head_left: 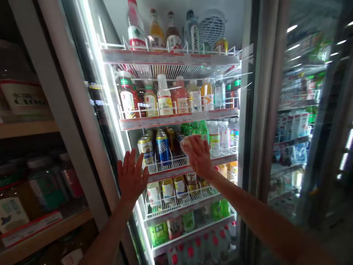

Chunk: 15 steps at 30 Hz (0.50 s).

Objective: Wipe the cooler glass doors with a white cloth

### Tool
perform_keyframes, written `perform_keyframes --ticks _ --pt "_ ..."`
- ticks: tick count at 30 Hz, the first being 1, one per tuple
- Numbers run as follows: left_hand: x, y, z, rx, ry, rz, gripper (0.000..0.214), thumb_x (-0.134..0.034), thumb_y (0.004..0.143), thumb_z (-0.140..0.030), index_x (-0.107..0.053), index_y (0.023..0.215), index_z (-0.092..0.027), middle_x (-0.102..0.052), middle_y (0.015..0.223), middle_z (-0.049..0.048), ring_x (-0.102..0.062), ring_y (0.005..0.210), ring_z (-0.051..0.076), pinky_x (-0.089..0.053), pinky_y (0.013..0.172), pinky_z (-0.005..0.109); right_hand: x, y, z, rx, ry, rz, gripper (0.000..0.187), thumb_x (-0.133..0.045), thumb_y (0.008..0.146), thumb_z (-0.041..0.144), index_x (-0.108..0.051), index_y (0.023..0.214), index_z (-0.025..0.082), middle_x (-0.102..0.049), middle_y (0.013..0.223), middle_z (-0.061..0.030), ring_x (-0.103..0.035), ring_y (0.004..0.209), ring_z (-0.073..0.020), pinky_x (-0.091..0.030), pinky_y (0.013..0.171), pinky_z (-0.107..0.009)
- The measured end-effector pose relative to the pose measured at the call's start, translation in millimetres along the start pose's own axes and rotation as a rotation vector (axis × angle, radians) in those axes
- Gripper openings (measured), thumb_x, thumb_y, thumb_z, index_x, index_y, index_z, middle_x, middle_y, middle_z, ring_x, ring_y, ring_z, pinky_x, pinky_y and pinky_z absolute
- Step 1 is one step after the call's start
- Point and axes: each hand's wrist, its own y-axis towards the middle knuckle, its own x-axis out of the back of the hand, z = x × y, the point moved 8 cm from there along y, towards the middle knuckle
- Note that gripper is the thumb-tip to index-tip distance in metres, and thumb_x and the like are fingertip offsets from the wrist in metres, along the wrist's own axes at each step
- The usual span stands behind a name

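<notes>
My left hand [131,178] is raised at the left side of a lit drinks fridge, fingers spread and holding nothing. Just beyond it, on the third shelf from the top, are a white-and-gold can [146,151] and a blue can [163,147]. My right hand [197,156] reaches toward the same shelf, its fingers stretched out and slightly blurred. It covers part of the shelf between the cans and the green bottles [203,129]. Whether its fingertips touch anything is hard to make out.
Juice bottles [165,97] line the wire shelf [179,118] above. More cans [167,189] and green packs [159,233] fill lower shelves. A bright light strip [106,88] runs along the left edge. The glass door [298,110] at right reflects other shelves. Bottles [41,184] stand on the left rack.
</notes>
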Motion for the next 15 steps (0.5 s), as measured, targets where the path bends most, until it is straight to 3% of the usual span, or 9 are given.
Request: perform_keyframes --ticks 2,3,6,8,9,11,15 --pt "0.2 0 1 -0.004 -0.002 0.004 0.069 -0.054 0.083 -0.024 -0.020 0.144 -0.026 -0.021 0.151 0.0060 -0.019 0.139 0.023 -0.016 0.113 0.043 1 1 5 0.096 -0.013 0.037 0.055 -0.041 0.087 0.021 -0.032 0.139 0.038 -0.032 0.147 0.0010 -0.021 0.139 -0.0233 -0.019 0.111 -0.050" --pt "0.2 0 1 -0.003 -0.001 0.007 0.070 -0.054 0.083 -0.023 -0.020 0.144 -0.026 -0.021 0.151 0.0061 -0.019 0.139 0.023 -0.016 0.113 0.043 6 2 -12 0.041 -0.030 0.014 0.054 -0.041 0.087 0.021 -0.033 0.138 0.037 -0.032 0.147 0.0001 -0.022 0.138 -0.0237 -0.019 0.110 -0.051" --pt "-0.2 -1 0 0.004 0.009 0.017 0.070 -0.053 0.084 -0.023 -0.019 0.144 -0.027 -0.019 0.152 0.0048 -0.019 0.139 0.023 -0.016 0.113 0.044 33 5 -96 -0.372 -0.084 -0.194 0.053 -0.038 0.087 0.021 -0.035 0.139 0.027 -0.032 0.146 -0.0092 -0.028 0.135 -0.0289 -0.028 0.103 -0.055" --pt "-0.3 -1 0 0.006 0.018 0.016 0.070 -0.053 0.084 -0.023 -0.019 0.144 -0.027 -0.018 0.152 0.0041 -0.019 0.139 0.023 -0.016 0.113 0.044 42 8 -124 -0.547 -0.096 -0.305 0.054 -0.036 0.087 0.022 -0.033 0.141 0.023 -0.032 0.145 -0.0135 -0.030 0.133 -0.0317 -0.033 0.097 -0.057" --pt "-0.3 0 -1 0.008 0.021 0.016 0.070 -0.053 0.083 -0.023 -0.019 0.144 -0.026 -0.018 0.152 0.0042 -0.019 0.139 0.023 -0.016 0.113 0.044 42 12 -121 -0.559 -0.095 -0.323 0.054 -0.036 0.087 0.022 -0.031 0.141 0.023 -0.032 0.145 -0.0137 -0.029 0.134 -0.0321 -0.034 0.097 -0.057" --pt "-0.1 0 -1 0.007 0.021 0.012 0.071 -0.054 0.083 -0.023 -0.019 0.144 -0.026 -0.019 0.152 0.0050 -0.018 0.140 0.023 -0.016 0.113 0.044 31 23 -86 -0.431 -0.080 -0.269 0.055 -0.037 0.087 0.021 -0.030 0.142 0.026 -0.031 0.147 -0.0105 -0.023 0.137 -0.0306 -0.031 0.100 -0.056" --pt "1.0 0 1 -0.003 0.006 -0.001 0.072 -0.055 0.083 -0.022 -0.019 0.144 -0.027 -0.020 0.151 0.0054 -0.019 0.139 0.023 -0.016 0.113 0.044 0 27 23 0.119 -0.005 -0.016 0.055 -0.044 0.086 0.022 -0.034 0.138 0.036 -0.034 0.146 0.0012 -0.019 0.139 -0.0228 -0.020 0.112 -0.048"
